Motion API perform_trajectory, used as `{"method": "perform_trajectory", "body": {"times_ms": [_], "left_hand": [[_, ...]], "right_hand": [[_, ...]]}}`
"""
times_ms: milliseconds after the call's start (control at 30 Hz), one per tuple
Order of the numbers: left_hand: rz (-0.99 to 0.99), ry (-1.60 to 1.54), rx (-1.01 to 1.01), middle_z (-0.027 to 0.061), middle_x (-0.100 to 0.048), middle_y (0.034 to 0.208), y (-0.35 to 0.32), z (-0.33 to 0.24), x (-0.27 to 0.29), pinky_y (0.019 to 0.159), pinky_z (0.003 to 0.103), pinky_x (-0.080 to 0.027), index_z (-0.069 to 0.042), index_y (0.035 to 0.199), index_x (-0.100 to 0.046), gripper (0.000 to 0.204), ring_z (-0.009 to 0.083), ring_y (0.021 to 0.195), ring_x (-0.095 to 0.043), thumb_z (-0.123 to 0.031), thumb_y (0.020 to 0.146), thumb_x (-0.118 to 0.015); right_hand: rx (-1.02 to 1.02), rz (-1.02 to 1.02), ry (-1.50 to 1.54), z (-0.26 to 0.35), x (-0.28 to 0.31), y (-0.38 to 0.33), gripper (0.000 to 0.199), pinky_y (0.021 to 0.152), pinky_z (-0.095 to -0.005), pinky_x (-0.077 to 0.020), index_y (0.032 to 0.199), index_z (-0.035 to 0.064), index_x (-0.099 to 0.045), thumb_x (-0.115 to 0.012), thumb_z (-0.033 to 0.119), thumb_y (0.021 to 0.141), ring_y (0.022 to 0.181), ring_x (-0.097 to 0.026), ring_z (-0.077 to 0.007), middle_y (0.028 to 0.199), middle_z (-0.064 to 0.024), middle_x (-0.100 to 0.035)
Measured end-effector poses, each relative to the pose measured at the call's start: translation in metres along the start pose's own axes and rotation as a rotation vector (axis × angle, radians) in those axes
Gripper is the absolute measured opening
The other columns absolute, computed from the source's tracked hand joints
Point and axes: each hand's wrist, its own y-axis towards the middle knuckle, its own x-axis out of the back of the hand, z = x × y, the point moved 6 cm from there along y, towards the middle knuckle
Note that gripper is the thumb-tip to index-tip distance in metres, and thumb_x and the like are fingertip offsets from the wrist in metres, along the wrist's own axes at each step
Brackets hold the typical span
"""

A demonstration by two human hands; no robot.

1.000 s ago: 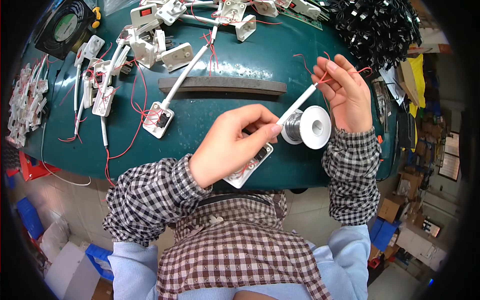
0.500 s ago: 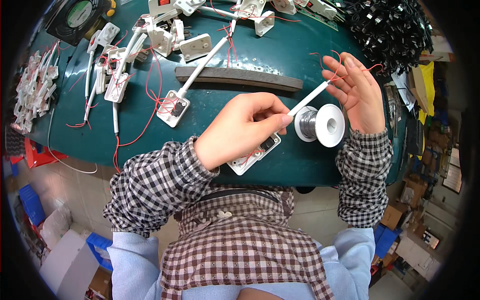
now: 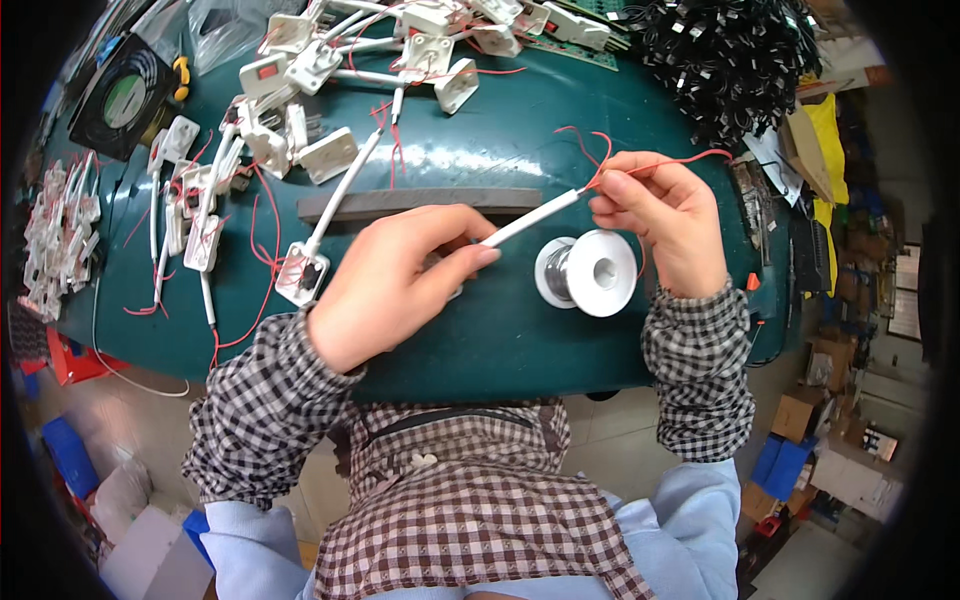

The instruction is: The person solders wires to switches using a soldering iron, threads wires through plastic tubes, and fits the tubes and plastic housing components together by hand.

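My left hand (image 3: 395,275) is closed on a white tube (image 3: 535,218) that slants up to the right. Red wires (image 3: 600,165) fan out of its far end, and my right hand (image 3: 665,220) pinches them between thumb and fingers just beyond the tube's mouth. The tube's near end is hidden behind my left hand. Just below the tube, a white spool of grey wire (image 3: 605,272) lies on its side. To the left of my left hand lies a white plastic housing (image 3: 298,278) with a black part and red wires, joined to another tube (image 3: 345,195).
A grey bar (image 3: 420,203) lies across the green table (image 3: 480,350). White housings with tubes and red wires (image 3: 290,130) crowd the back left, with another pile (image 3: 62,240) at far left. A black fan (image 3: 120,95) and a heap of black cables (image 3: 725,65) stand behind.
My right hand's fingers have closed from spread to a pinch on the red wires. The whole view has shifted, so the table things appear further left. My left hand still holds the tube.
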Motion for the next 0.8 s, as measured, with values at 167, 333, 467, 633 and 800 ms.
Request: {"method": "perform_trajectory", "body": {"times_ms": [167, 333, 467, 633, 800], "left_hand": [[-0.031, 0.204, -0.048, 0.0044, -0.058, 0.077, 0.005, -0.006, 0.011, 0.062, 0.025, -0.044, 0.003, 0.099, -0.062, 0.015, 0.0096, 0.067, -0.052, -0.009, 0.091, -0.06], [-0.009, 0.267, -0.053, 0.0055, -0.06, 0.08, 0.009, -0.009, 0.01, 0.063, 0.025, -0.045, 0.003, 0.101, -0.062, 0.016, 0.0106, 0.069, -0.054, -0.009, 0.091, -0.059], [0.0, 0.349, -0.037, 0.0081, -0.062, 0.083, 0.008, -0.013, 0.006, 0.065, 0.027, -0.048, 0.003, 0.103, -0.062, 0.016, 0.0155, 0.07, -0.058, -0.007, 0.091, -0.057], [-0.004, 0.491, -0.133, 0.0113, -0.064, 0.086, 0.001, -0.018, 0.005, 0.069, 0.032, -0.049, 0.002, 0.102, -0.062, 0.016, 0.0237, 0.075, -0.061, -0.005, 0.089, -0.056], [-0.049, 0.74, -0.19, 0.0118, -0.063, 0.086, -0.01, -0.023, 0.006, 0.075, 0.035, -0.048, 0.0, 0.101, -0.063, 0.018, 0.0286, 0.085, -0.06, -0.003, 0.084, -0.061]], "right_hand": [[0.009, -0.074, 0.03, 0.002, 0.006, -0.001, 0.019, 0.069, -0.0274, -0.0573, 0.1, -0.0045, -0.062, -0.067, 0.007, 0.086, 0.076, -0.067, -0.0163, 0.09, -0.0105, -0.067], [0.005, -0.112, 0.034, 0.0, 0.014, 0.001, 0.02, 0.068, -0.0272, -0.0573, 0.099, -0.0035, -0.06, -0.068, 0.006, 0.085, 0.074, -0.067, -0.0161, 0.088, -0.0099, -0.066], [0.002, -0.1, 0.018, -0.001, 0.016, 0.001, 0.019, 0.067, -0.0263, -0.0568, 0.1, -0.0029, -0.06, -0.068, 0.006, 0.085, 0.072, -0.066, -0.015, 0.087, -0.009, -0.066], [0.031, -0.146, 0.001, 0.003, 0.032, 0.001, 0.019, 0.066, -0.0252, -0.0558, 0.1, -0.0022, -0.06, -0.068, 0.007, 0.085, 0.07, -0.065, -0.0135, 0.086, -0.0078, -0.066], [0.043, -0.278, -0.041, 0.004, 0.06, -0.012, 0.02, 0.067, -0.0254, -0.0558, 0.101, -0.0016, -0.061, -0.068, 0.009, 0.085, 0.071, -0.065, -0.0126, 0.085, -0.0064, -0.066]]}}
